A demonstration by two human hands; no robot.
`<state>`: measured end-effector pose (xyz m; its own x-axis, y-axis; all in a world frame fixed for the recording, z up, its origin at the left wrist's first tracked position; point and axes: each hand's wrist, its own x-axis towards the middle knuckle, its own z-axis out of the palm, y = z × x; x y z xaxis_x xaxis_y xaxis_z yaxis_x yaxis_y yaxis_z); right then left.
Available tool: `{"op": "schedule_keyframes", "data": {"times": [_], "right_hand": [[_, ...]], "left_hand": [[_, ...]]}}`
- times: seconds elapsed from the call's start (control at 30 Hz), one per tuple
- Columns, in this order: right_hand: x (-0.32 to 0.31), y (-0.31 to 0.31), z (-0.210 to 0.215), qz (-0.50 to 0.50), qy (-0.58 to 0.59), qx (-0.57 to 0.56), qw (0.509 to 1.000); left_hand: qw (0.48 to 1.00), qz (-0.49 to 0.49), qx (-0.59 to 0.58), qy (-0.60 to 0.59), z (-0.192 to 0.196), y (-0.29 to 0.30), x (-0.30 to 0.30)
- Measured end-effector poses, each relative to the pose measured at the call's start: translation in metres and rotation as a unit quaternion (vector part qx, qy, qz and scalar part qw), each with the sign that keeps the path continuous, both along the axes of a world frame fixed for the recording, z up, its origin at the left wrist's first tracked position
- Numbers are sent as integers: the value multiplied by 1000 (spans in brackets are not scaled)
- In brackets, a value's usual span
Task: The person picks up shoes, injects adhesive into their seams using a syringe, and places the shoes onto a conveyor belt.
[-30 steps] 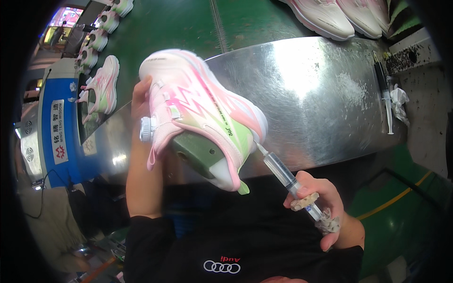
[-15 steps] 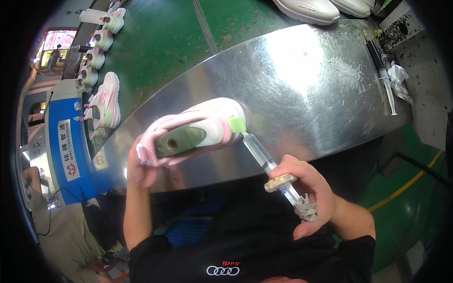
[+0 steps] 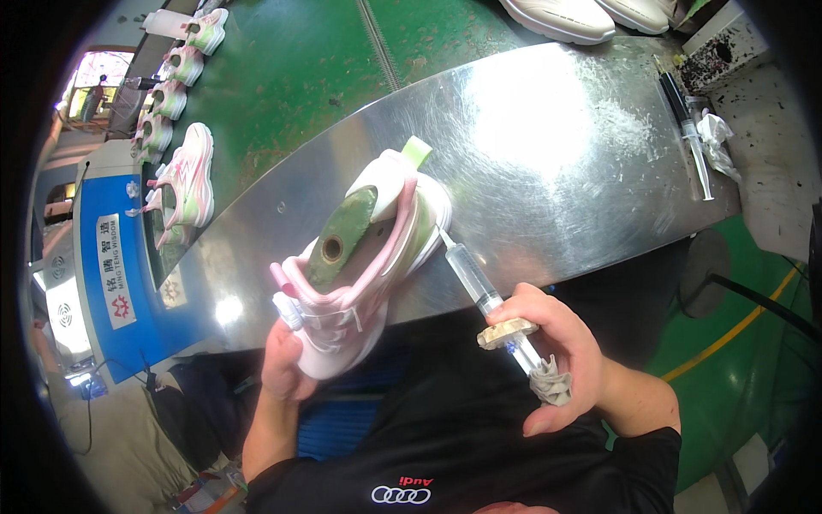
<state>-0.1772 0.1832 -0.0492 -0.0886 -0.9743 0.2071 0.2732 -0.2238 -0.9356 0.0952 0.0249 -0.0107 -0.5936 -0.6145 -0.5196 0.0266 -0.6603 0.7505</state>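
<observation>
My left hand [image 3: 285, 364] grips a pink, white and pale green sneaker [image 3: 347, 295] by its toe end, its fingers partly hidden beneath. The shoe is tilted, its heel pointing away from me with a light green pull tab, and a green last with a round hole sits inside its opening. In my right hand [image 3: 561, 351] is a clear syringe [image 3: 471, 272] with a yellowish wrapped collar and a grey wad around its plunger end. The syringe's tip meets or nearly meets the sole edge near the heel; exact contact I cannot tell.
A polished metal table [image 3: 548, 206] lies under the work, beside a green conveyor belt [image 3: 282, 86]. Similar sneakers [image 3: 190, 176] line the belt's left side. Beige shoes [image 3: 561, 19] stand at the far right. Another syringe [image 3: 692, 141] and crumpled tissue [image 3: 715, 134] rest by the right edge.
My left hand has turned the sneaker, swinging its toe toward me and its heel away, so the opening shows more. My right hand with the syringe has hardly moved.
</observation>
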Motion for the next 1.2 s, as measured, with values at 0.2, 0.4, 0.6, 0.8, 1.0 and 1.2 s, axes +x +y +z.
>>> {"op": "schedule_keyframes", "data": {"times": [0.2, 0.4, 0.6, 0.8, 1.0, 1.2], "right_hand": [[-3, 3, 15, 11, 32, -6, 999], [-1, 10, 33, 47, -4, 40, 998], [-7, 25, 60, 81, 2, 72, 994], [-26, 44, 94, 99, 110, 40, 988], [-27, 77, 108, 30, 125, 79, 989], [-30, 89, 118, 2, 183, 63, 981]], "left_hand": [[993, -21, 98, 62, -7, 24, -3], [976, -25, 164, 138, -15, 43, -18], [951, -70, 247, 171, -17, 49, -41], [883, -112, 337, 308, -42, 56, -66], [877, -198, 342, 273, -33, 54, -107], [887, -195, 305, 288, -41, 54, -129]]}}
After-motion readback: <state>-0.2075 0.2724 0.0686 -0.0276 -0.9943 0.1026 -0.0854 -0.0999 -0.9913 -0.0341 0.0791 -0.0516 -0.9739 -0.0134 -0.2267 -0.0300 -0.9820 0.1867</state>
